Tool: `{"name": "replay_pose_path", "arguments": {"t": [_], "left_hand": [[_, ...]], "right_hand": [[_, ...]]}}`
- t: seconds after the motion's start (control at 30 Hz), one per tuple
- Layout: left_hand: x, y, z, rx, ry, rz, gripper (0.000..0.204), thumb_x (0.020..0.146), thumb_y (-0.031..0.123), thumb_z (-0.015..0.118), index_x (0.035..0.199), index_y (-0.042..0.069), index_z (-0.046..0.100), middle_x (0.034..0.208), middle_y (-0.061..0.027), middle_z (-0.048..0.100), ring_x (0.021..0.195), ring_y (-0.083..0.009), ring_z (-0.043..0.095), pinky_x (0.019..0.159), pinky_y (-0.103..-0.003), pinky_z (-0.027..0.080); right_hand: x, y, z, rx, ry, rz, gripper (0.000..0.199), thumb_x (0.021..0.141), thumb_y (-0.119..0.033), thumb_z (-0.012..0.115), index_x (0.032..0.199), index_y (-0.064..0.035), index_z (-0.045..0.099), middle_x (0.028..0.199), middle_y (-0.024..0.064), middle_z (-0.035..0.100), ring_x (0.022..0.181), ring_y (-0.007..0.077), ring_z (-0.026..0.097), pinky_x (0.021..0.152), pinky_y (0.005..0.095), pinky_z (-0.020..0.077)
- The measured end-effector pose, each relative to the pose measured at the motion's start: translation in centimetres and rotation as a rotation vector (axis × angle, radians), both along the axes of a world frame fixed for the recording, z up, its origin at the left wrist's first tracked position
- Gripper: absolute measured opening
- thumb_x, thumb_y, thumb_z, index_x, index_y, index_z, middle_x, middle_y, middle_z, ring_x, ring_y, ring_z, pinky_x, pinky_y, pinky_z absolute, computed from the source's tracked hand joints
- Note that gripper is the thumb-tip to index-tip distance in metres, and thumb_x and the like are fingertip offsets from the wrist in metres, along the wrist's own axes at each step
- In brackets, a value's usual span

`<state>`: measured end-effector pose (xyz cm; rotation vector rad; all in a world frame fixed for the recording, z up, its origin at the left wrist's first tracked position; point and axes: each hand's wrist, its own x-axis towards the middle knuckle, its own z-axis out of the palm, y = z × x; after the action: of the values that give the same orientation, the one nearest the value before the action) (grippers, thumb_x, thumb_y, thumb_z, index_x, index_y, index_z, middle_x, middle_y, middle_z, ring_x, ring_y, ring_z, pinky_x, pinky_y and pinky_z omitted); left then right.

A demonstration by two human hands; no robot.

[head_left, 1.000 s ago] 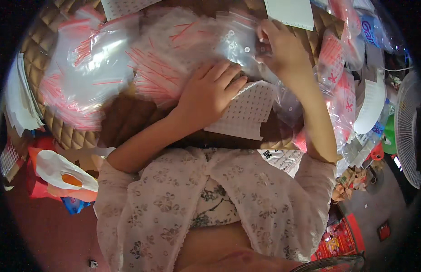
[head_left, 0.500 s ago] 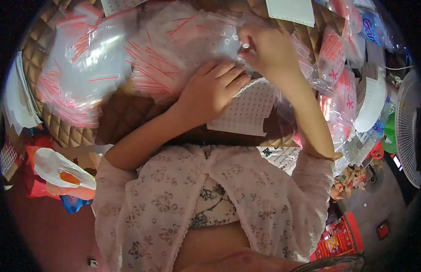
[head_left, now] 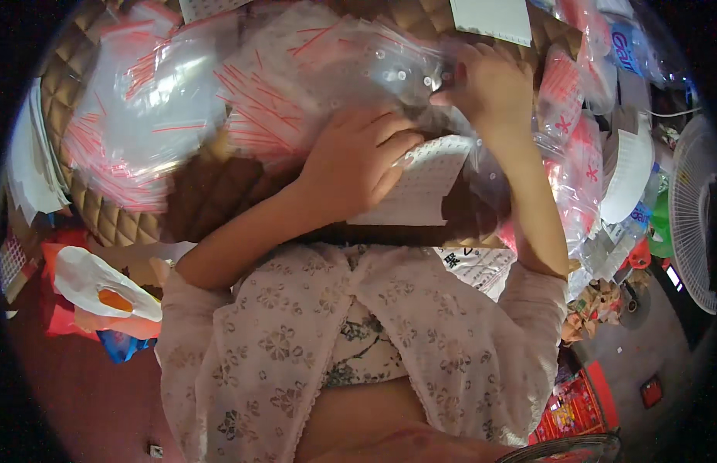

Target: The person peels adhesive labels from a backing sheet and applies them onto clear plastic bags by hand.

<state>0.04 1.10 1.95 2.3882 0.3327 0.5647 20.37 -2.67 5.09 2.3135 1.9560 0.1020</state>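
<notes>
My left hand (head_left: pixel 358 162) is closed over the upper left part of a white sheet (head_left: pixel 416 193) with rows of small marks; its thumb is hidden. The sheet's upper edge curls up beside my fingers. Farther right, my right hand (head_left: pixel 493 89) has its thumb and forefinger apart beside a few small round white pieces (head_left: pixel 427 81). These pieces lie on clear plastic in front of my fingertips. Under and left of my hands spread clear zip bags (head_left: pixel 258 108) with red strips. Motion blurs both hands slightly.
More clear bags with red strips (head_left: pixel 154 85) cover the left of the quilted brown surface (head_left: pixel 115 224). Bundled bags (head_left: pixel 586 162) and a white fan (head_left: pixel 694 216) stand at right. Another white sheet (head_left: pixel 493 19) lies at the far edge, and stacked papers (head_left: pixel 42 162) at left.
My right hand has moved right and away, its pinch on a small white piece opened. Several white pieces now show on the plastic. The sheet's upper edge has lifted near my left hand.
</notes>
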Motion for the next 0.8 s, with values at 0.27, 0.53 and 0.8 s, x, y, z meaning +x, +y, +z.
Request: {"name": "replay_pose_path", "arguments": {"t": [0.27,0.53,0.8], "left_hand": [[-1.7,-1.0,0.9,-1.231,0.156,0.141,0.026,0.092,0.024,0.055,0.089,-0.001,0.059,0.064,0.0003,0.052,0.062,-0.0073,0.045,0.056,-0.028,0.037],[-2.4,-2.3,1.2,-1.199,0.023,0.190,0.032,0.096,0.023,0.049,0.080,-0.004,0.057,0.062,0.0055,0.046,0.063,-0.0033,0.038,0.053,-0.026,0.035],[-2.6,-2.3,0.6,-0.954,0.131,0.280,0.025,0.091,0.019,0.054,0.081,-0.002,0.062,0.065,-0.0036,0.055,0.063,-0.0117,0.049,0.061,-0.029,0.043]], "right_hand": [[-3.6,-3.9,3.7,-0.143,1.175,0.021,0.019,0.077,-0.001,0.067,0.094,-0.0013,0.059,0.087,0.0086,0.059,0.078,0.0216,0.060,0.069,0.0321,0.0480],[-5.7,-6.1,3.0,0.044,0.930,0.067,0.018,0.076,0.004,0.064,0.094,-0.0009,0.059,0.091,0.0106,0.059,0.080,0.0259,0.060,0.070,0.0329,0.0507],[-4.2,-6.2,3.2,0.168,0.871,0.170,0.018,0.076,-0.003,0.063,0.093,-0.0036,0.062,0.084,0.0101,0.060,0.078,0.0228,0.060,0.071,0.0326,0.0491]]}}
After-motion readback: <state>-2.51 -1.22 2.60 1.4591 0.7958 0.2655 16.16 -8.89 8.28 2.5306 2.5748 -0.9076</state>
